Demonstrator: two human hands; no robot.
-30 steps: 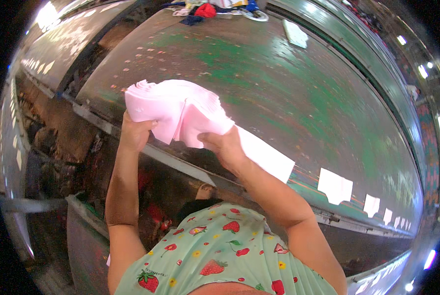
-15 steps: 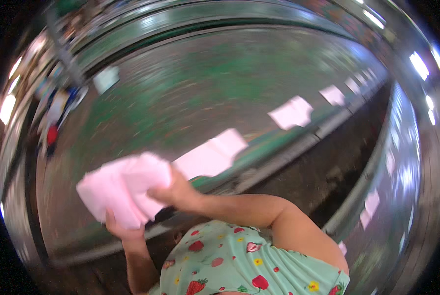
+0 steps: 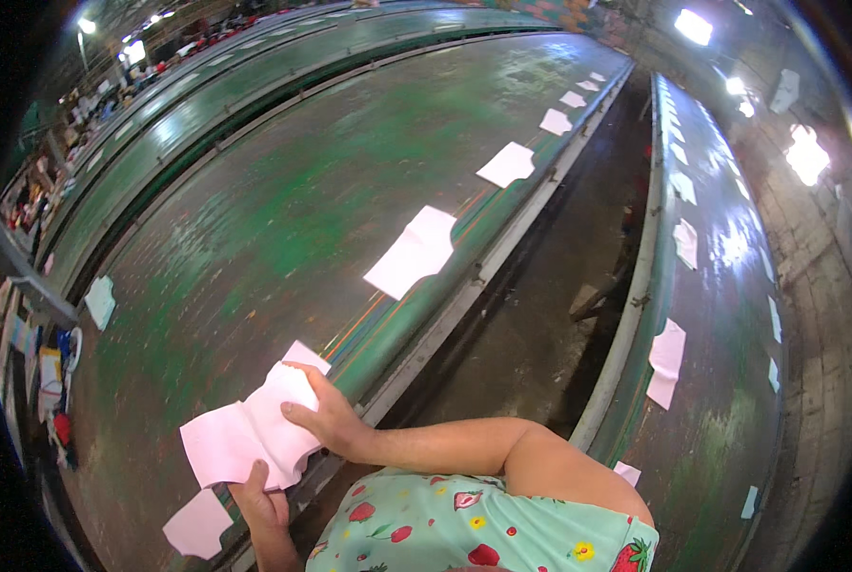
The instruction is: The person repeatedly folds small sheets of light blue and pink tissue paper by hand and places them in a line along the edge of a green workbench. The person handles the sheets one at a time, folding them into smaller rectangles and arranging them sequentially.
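Observation:
Both hands hold a stack of pale pink cut fabric pieces (image 3: pixel 245 434) over the near edge of a long green table (image 3: pixel 283 210). My right hand (image 3: pixel 331 410) is closed on the stack's right end, thumb on top. My left hand (image 3: pixel 261 500) grips the lower edge, thumb up and other fingers partly hidden. Past the stack, a fabric piece (image 3: pixel 307 356) lies partly covered from view. A garment-shaped fabric piece (image 3: pixel 412 253) lies flat farther along the edge, and another fabric piece (image 3: pixel 197 524) rests at lower left.
More panels (image 3: pixel 509 165) lie in a row along the table's right edge. A dark aisle (image 3: pixel 531 286) separates it from a second long table (image 3: pixel 702 381) bearing similar pieces. A pale green piece (image 3: pixel 100 302) lies at far left, near a metal post (image 3: pixel 40 276) and clutter.
The view has swung, so the table and its pieces appear shifted left and down. Both hands still hold the stack, which is now lower in view and looks more spread out.

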